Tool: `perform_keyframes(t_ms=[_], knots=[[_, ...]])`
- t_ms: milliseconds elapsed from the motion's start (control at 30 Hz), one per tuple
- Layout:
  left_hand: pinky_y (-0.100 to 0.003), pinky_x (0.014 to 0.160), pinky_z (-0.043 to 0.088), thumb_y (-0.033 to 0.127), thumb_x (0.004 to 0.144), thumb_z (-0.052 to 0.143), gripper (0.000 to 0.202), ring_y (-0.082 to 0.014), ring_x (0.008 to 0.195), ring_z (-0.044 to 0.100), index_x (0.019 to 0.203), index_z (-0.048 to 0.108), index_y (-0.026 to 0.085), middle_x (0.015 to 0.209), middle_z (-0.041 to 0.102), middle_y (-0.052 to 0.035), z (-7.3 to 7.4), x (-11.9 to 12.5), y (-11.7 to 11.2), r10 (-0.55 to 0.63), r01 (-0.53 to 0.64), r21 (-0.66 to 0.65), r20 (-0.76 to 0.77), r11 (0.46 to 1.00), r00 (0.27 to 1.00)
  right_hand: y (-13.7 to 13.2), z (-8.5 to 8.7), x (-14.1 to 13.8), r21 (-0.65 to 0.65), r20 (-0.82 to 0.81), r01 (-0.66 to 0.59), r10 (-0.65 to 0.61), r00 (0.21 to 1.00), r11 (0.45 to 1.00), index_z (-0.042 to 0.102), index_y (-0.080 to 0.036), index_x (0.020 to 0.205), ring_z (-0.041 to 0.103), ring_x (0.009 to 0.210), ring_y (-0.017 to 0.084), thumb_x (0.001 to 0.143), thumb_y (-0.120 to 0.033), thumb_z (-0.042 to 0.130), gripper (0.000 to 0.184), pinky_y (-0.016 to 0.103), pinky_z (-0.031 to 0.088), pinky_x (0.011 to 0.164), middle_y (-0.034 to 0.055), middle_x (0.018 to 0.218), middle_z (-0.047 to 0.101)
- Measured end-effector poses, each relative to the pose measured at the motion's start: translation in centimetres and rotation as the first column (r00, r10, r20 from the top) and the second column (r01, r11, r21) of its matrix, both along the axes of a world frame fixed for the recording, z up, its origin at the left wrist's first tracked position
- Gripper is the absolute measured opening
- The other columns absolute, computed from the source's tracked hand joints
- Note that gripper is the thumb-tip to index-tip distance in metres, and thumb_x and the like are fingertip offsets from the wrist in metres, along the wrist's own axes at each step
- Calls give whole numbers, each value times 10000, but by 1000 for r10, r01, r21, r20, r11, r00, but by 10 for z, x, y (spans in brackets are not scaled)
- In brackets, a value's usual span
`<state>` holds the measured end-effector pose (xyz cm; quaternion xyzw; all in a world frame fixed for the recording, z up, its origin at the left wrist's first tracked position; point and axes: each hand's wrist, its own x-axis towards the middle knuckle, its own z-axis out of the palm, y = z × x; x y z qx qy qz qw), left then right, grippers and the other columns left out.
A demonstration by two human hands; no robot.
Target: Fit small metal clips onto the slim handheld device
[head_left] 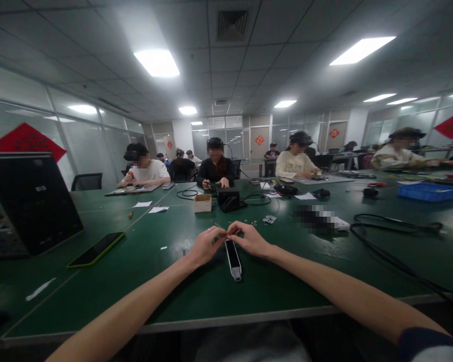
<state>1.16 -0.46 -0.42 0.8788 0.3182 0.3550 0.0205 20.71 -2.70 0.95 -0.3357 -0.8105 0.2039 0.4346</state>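
A slim black-and-white device (233,259), like a remote or small handset, lies lengthwise on the green table (181,296) in front of me. My left hand (205,245) and my right hand (249,238) meet at its far end, fingertips pinched together over that end. Whatever tiny part sits between the fingertips is too small to make out. Both forearms reach in from the lower edge of the view.
A green-edged phone (96,249) lies at left beside a dark open case (30,201). A small cardboard box (203,202), a black device (229,199), small parts (269,219) and black cables (396,236) lie further off. Several people sit working along the far side.
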Motion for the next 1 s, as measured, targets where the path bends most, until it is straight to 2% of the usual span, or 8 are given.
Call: perform_keyframes(t_ms=[300,633,733,833,933,1000], knots=[[-208,656,473,237,867,551,152,-103,716,560,1007,600,203,917,596,-13,8,-2,-8,-61,61,3,18,998,998,2,-6,-4,-106,-160,-16,-1,987,994,588,-176,835,584,769,145,783,-304,619,141,296,463,727,7,818,619],[-209,678,473,253,884,536,139,-103,743,564,1000,591,199,923,592,-12,3,-1,-4,-100,97,77,37,992,994,1,-6,-6,-182,-256,-92,43,966,979,566,-166,827,580,744,144,744,-354,650,223,286,458,687,6,790,611],[-207,677,467,260,893,517,141,-103,747,562,994,593,197,936,589,-16,9,-5,-3,-126,127,48,-27,991,992,4,-7,-2,-115,-146,-31,14,989,993,575,-170,846,574,744,141,773,-356,629,207,278,446,678,9,807,617],[-206,666,457,270,883,524,142,-100,726,559,980,594,193,934,584,-16,15,-13,1,-133,134,-6,-137,991,982,8,-7,6,29,52,63,-64,997,998,575,-173,836,544,716,134,812,-334,590,163,270,426,663,12,800,603],[-206,643,445,269,860,543,132,-102,686,551,933,594,172,884,584,-15,17,-22,8,-75,69,-37,-222,997,972,11,-5,12,134,222,156,-183,958,979,550,-167,799,505,685,132,833,-310,557,148,263,402,646,20,771,571],[-206,641,436,269,854,543,128,-105,677,548,909,595,166,862,588,-13,16,-25,12,-48,34,-56,-269,998,962,12,-3,15,140,312,226,-259,914,964,540,-159,799,491,682,135,863,-294,502,155,262,385,643,31,766,564]])
